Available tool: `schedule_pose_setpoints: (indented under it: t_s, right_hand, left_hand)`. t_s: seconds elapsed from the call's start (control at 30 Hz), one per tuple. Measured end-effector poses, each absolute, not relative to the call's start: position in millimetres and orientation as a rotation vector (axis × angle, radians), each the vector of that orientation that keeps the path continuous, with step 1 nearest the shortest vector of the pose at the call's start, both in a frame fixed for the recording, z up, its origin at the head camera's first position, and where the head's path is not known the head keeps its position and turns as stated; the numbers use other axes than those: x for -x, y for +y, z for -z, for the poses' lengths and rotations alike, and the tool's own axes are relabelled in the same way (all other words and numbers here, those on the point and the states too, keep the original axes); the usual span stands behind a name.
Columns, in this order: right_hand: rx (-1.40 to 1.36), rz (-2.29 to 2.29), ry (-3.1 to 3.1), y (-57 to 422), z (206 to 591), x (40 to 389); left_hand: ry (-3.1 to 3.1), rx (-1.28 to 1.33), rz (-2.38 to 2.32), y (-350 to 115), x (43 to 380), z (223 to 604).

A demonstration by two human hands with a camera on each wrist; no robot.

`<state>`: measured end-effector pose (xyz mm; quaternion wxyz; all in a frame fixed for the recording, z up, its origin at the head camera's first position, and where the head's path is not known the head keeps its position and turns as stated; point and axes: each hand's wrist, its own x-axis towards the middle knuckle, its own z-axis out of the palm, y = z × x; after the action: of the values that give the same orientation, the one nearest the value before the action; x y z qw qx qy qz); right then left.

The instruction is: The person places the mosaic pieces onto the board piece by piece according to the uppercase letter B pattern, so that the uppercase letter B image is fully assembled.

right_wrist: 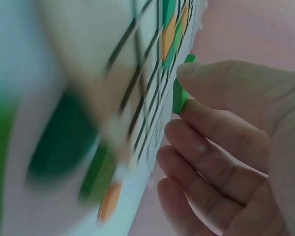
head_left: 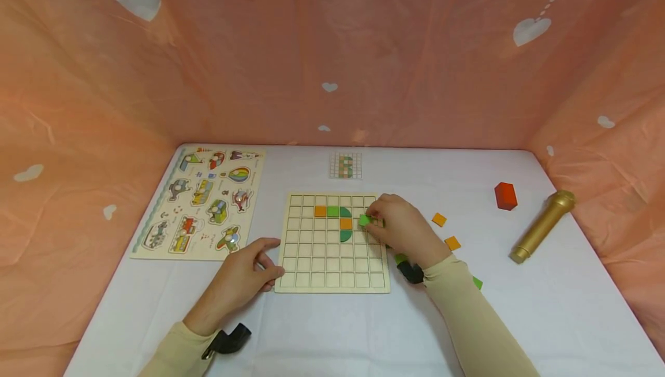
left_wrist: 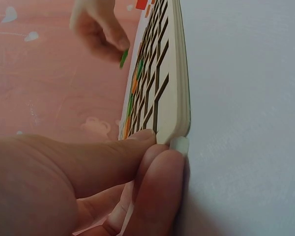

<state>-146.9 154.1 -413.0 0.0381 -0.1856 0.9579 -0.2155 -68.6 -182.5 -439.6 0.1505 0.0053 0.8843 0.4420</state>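
Left hand (head_left: 244, 282) steadies grid board (head_left: 312, 267); vehicle puzzle (head_left: 200, 201) beside.

white table (head_left: 545, 319), grid board (head_left: 312, 273), peg puzzle (head_left: 200, 206), gold microphone (head_left: 542, 226), red block (head_left: 505, 196)

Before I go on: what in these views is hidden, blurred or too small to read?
- Small pattern card, head view: too small to read its cells.
- Grid board cells under the right hand, head view: covered by it.
- Right wrist view: near board blurred; only the green tile is sharp.
- Left hand: board's far side hidden, left wrist view.
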Motion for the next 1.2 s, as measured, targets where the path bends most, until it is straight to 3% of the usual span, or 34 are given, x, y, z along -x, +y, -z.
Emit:
schedule_pose_setpoints:
  t_s: [0.37,1.2]
  right_hand:
    - [0.765,0.591,2.891,105,427,145]
    - [0.865,0.545,2.961,96,428,136]
  left_hand:
    - [2.550,-0.012,-1.260,-183,69,440]
    - [2.564,-0.003,-1.229,-182,70,439]
